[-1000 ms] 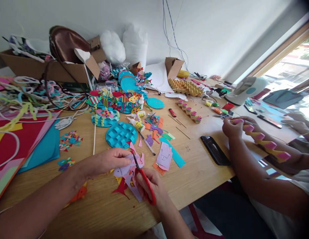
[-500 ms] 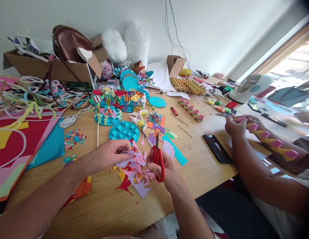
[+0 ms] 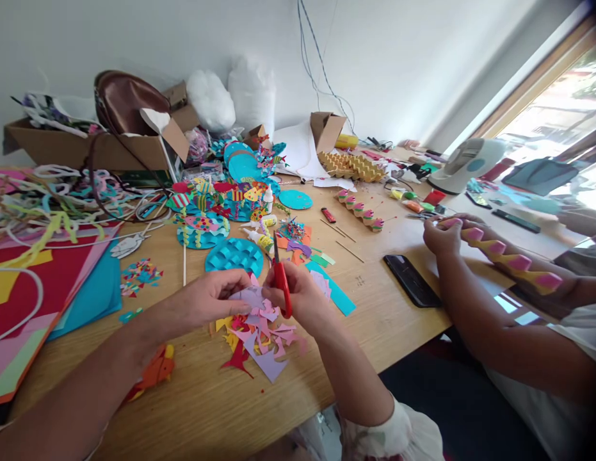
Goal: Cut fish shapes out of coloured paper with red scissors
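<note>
My left hand (image 3: 209, 299) is closed in a pinch on a lilac paper cutout (image 3: 251, 297) just above the wooden table (image 3: 384, 314). My right hand (image 3: 302, 296) grips red-handled scissors (image 3: 280, 275), blades pointing up and away, and its fingers also touch the lilac piece. Under both hands lies a heap of pink, lilac, yellow and red paper scraps (image 3: 262, 336). A blue woven paper disc (image 3: 234, 256) sits just beyond my hands.
A person at the right holds a yellow strip with pink tips (image 3: 511, 262). A black phone (image 3: 411, 280) lies near them. Decorated paper fish (image 3: 221, 198), glue bottles (image 3: 259, 240), cardboard boxes (image 3: 96, 144) and coloured sheets (image 3: 43, 282) crowd the left and back.
My right hand swung the scissors from pointing at the paper to upright and moved closer to my left hand. The lilac piece lifted off the scrap heap.
</note>
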A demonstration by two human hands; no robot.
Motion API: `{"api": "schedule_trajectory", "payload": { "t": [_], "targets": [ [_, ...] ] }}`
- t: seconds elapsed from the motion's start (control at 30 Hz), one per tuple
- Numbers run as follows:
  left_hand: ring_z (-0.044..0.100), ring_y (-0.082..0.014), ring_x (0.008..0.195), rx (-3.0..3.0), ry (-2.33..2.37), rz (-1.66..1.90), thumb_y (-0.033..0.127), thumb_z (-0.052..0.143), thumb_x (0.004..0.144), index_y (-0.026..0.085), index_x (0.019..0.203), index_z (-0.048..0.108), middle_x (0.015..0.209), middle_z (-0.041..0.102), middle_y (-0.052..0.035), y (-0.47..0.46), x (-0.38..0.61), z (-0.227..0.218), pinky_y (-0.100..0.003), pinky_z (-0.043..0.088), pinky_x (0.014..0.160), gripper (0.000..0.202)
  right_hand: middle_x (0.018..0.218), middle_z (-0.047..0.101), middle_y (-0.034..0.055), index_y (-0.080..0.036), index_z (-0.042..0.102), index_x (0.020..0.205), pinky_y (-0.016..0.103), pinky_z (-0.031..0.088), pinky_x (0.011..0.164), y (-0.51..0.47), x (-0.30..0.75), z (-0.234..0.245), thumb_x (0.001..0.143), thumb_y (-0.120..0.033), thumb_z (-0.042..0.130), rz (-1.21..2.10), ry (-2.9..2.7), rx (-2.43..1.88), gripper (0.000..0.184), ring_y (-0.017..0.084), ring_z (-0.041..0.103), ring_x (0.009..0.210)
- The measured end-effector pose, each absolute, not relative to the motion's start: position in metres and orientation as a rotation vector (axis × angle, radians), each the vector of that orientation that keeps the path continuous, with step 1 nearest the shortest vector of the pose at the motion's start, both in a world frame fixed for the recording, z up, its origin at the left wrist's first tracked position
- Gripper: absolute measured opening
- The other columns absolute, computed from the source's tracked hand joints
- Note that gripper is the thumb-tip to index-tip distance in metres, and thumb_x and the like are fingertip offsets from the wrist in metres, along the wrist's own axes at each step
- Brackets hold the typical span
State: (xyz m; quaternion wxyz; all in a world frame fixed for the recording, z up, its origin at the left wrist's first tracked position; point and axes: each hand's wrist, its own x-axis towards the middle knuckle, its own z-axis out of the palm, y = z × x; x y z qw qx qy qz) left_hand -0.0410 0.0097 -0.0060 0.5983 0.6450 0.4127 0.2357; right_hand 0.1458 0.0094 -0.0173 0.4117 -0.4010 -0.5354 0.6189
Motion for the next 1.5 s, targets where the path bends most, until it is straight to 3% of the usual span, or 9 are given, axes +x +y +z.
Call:
{"api": "schedule_trajectory", "payload": {
  "t": [0.23,0.37,0.47,0.63,0.87,1.07,1.23,1.33,1.5],
  "targets": [
    [0.048,-0.0114,0.054,1.413,1.071,0.672,0.029,0.069,0.068,0.019,0.064,0.065,0.059,0.057,0.0021,0.007,-0.048,-0.015,-0.020,0.036,0.049,0.012,0.055,0.053,-0.0072,-0.019,0.053,0.070,0.019,0.033,0.041,0.019,0.143,-0.019,0.061,-0.027,0.073,1.430,-1.068,-0.958,0.024,0.008,0.045,0.045],
    [0.048,-0.0113,0.053,1.317,1.087,0.857,0.032,0.071,0.065,0.019,0.069,0.066,0.060,0.057,0.0021,0.005,-0.036,-0.012,-0.021,0.039,0.049,0.015,0.056,0.053,-0.0066,-0.019,0.053,0.071,0.020,0.035,0.042,0.022,0.132,-0.020,0.063,-0.025,0.071,1.385,-0.991,-0.921,0.021,0.009,0.047,0.046],
    [0.050,-0.0117,0.056,1.272,1.108,1.031,0.036,0.067,0.070,0.019,0.076,0.065,0.060,0.056,0.0027,0.005,-0.025,-0.006,-0.021,0.042,0.053,0.018,0.057,0.054,-0.0062,-0.019,0.053,0.071,0.020,0.036,0.045,0.024,0.124,-0.021,0.064,-0.026,0.071,1.378,-0.969,-0.891,0.021,0.009,0.046,0.048],
    [0.047,-0.0112,0.056,1.265,1.253,1.241,0.032,0.062,0.069,0.019,0.063,0.058,0.057,0.052,0.0042,0.014,-0.019,-0.005,-0.021,0.039,0.054,0.016,0.057,0.053,-0.0066,-0.019,0.053,0.071,0.019,0.034,0.043,0.025,0.119,-0.018,0.062,-0.026,0.073,1.429,-0.988,-0.905,0.023,0.009,0.045,0.047],
    [0.046,-0.0114,0.055,1.248,1.214,1.322,0.033,0.060,0.073,0.020,0.064,0.056,0.056,0.051,0.0047,0.019,-0.017,-0.002,-0.022,0.039,0.054,0.017,0.055,0.051,-0.0074,-0.018,0.054,0.071,0.019,0.035,0.046,0.031,0.117,-0.012,0.061,-0.023,0.073,1.474,-1.045,-0.905,0.021,0.008,0.046,0.047],
    [0.047,-0.0110,0.053,1.181,1.226,1.303,0.030,0.064,0.065,0.018,0.063,0.060,0.055,0.054,0.0044,0.021,-0.016,0.001,-0.022,0.039,0.053,0.013,0.055,0.051,-0.0071,-0.019,0.053,0.073,0.019,0.034,0.045,0.029,0.109,-0.011,0.064,-0.028,0.073,1.434,-1.012,-0.903,0.023,0.009,0.046,0.048],
    [0.049,-0.0109,0.054,1.097,1.201,1.401,0.029,0.062,0.071,0.018,0.064,0.060,0.055,0.056,0.0045,0.018,-0.027,0.003,-0.022,0.042,0.055,0.013,0.053,0.050,-0.0033,-0.018,0.050,0.064,0.021,0.032,0.043,0.009,0.114,-0.011,0.081,-0.044,0.055,1.477,-1.216,-0.971,0.031,0.010,0.044,0.046],
    [0.051,-0.0110,0.054,1.029,1.139,1.434,0.028,0.062,0.073,0.018,0.064,0.060,0.055,0.057,0.0043,0.015,-0.027,0.007,-0.022,0.044,0.055,0.014,0.054,0.047,-0.0031,-0.019,0.047,0.063,0.022,0.034,0.046,-0.007,0.115,-0.013,0.081,-0.051,0.052,1.536,-1.349,-1.004,0.038,0.010,0.043,0.048],
    [0.057,-0.0121,0.055,0.906,1.134,1.482,0.027,0.066,0.068,0.017,0.069,0.064,0.059,0.063,0.0031,0.014,-0.021,0.010,-0.022,0.047,0.054,0.010,0.054,0.043,-0.0028,-0.020,0.039,0.058,0.024,0.029,0.048,-0.019,0.109,-0.017,0.083,-0.050,0.046,1.517,-1.467,-1.064,0.039,0.011,0.040,0.049]
  ]
}}
